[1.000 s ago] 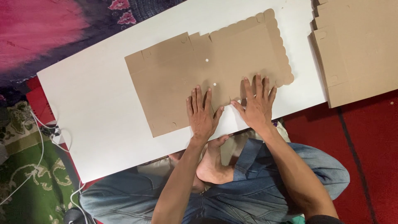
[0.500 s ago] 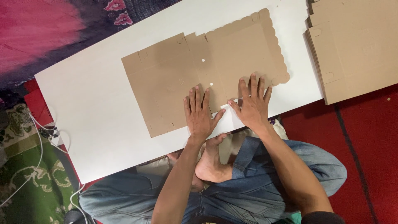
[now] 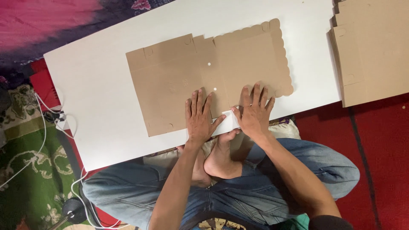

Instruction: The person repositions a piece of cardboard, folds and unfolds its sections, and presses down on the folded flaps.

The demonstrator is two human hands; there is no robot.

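- On the white tabletop (image 3: 98,106), one flat brown cardboard blank (image 3: 204,76) is lying unfolded, die-cut side up, with a scalloped edge running along its far and right sides.
- Left hand (image 3: 199,119) is pressing palm-down on the blank's near edge, fingers spread and flat; it is grasping nothing.
- Right hand (image 3: 254,113) is likewise pressing flat just beside it, fingers splayed over the right panel; also grasping nothing.
- Between the two thumbs, a small flap (image 3: 228,120) at the near edge is showing its paler side, apparently turned back off the panel. Whether it is fully creased I cannot tell.
- Step in hand, as judged: the near-edge flap is being folded and flattened, with both palms pinning the blank against the tabletop.
- Next move, as judged, is calling for steady downward pressure along the crease line while the flap is being worked, so the blank is not sliding toward the tabletop's edge.
- Count: one blank being worked; one stack (image 3: 375,51) of similar cardboard blanks sitting at the right end of the tabletop, well apart from the hands. Sheets in that stack are too tightly layered to count.
- Count: two small round holes are showing near the blank's middle fold.
- Person is sitting cross-legged on the floor in jeans, one bare foot (image 3: 219,159) resting just below the tabletop edge.
- White cables (image 3: 42,123) are trailing over the green rug at left.
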